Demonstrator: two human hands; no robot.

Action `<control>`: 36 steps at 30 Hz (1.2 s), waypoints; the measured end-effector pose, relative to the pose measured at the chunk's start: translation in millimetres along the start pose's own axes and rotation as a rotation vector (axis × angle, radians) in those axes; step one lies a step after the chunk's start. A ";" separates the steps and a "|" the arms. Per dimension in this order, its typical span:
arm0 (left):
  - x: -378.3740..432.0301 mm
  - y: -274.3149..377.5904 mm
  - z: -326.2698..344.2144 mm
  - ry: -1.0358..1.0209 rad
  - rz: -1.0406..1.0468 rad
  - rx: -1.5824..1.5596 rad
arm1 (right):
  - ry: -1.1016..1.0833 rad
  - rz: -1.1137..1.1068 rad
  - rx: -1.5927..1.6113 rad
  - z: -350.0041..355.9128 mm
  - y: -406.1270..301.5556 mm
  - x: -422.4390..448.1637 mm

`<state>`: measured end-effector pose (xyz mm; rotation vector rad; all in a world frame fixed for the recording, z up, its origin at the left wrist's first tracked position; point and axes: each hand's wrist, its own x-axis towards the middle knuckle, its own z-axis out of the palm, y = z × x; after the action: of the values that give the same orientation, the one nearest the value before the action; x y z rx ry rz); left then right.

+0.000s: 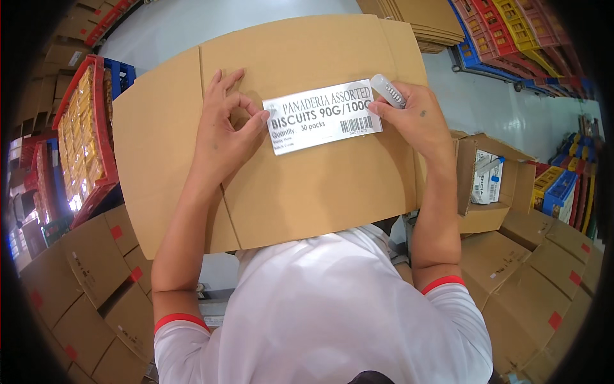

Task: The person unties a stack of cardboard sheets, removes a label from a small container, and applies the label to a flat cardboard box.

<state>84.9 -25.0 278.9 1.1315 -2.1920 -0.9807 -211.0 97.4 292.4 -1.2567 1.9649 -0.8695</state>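
Note:
A white printed paper label (322,117) with a barcode lies on a flattened cardboard box (307,192), tilted up slightly to the right. My left hand (225,115) pinches the label's left edge between thumb and index finger, its other fingers spread above the cardboard. In my right hand (412,113) is a glue tube (387,90) with a pale whitish end, pointing up and left. The thumb of that hand also rests on the label's right edge. Whether the label is stuck to the cardboard cannot be seen.
At the right stands an open carton (494,177) holding printed labels and blue-capped tubes. Closed cartons (91,269) with red marks are stacked on both sides. A red crate (86,134) of wrapped packs is at the left. Colored crates (508,33) and flat cardboard sheets (417,21) stand farther off.

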 end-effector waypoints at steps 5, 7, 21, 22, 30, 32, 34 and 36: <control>-2.4 -5.9 2.1 0.009 0.023 0.077 | -0.035 0.036 -0.087 3.0 0.8 2.5; -3.5 -7.3 2.1 0.041 0.017 0.085 | -0.050 0.047 -0.081 4.5 -2.2 2.6; -9.1 -4.8 1.7 0.059 0.010 0.190 | 0.022 0.097 0.028 13.5 -5.4 -6.0; -9.1 -4.8 2.6 0.060 0.011 0.189 | 0.023 0.096 0.028 13.5 -5.3 -5.9; -6.6 -5.2 7.6 0.058 0.045 0.272 | 0.026 0.092 -0.041 13.1 -7.0 -6.0; -4.1 -6.7 8.2 0.066 0.051 0.259 | 0.028 0.079 -0.039 13.8 -6.6 -5.7; -1.1 -8.8 8.5 0.074 0.058 0.246 | 0.030 0.067 -0.036 14.6 -6.3 -6.1; 0.7 -11.7 7.9 0.083 0.083 0.201 | 0.040 0.038 -0.012 15.7 -6.1 -6.6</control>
<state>84.9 -27.3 265.0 1.1363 -2.2896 -0.6786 -193.1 98.6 289.4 -1.2134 2.0221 -0.8718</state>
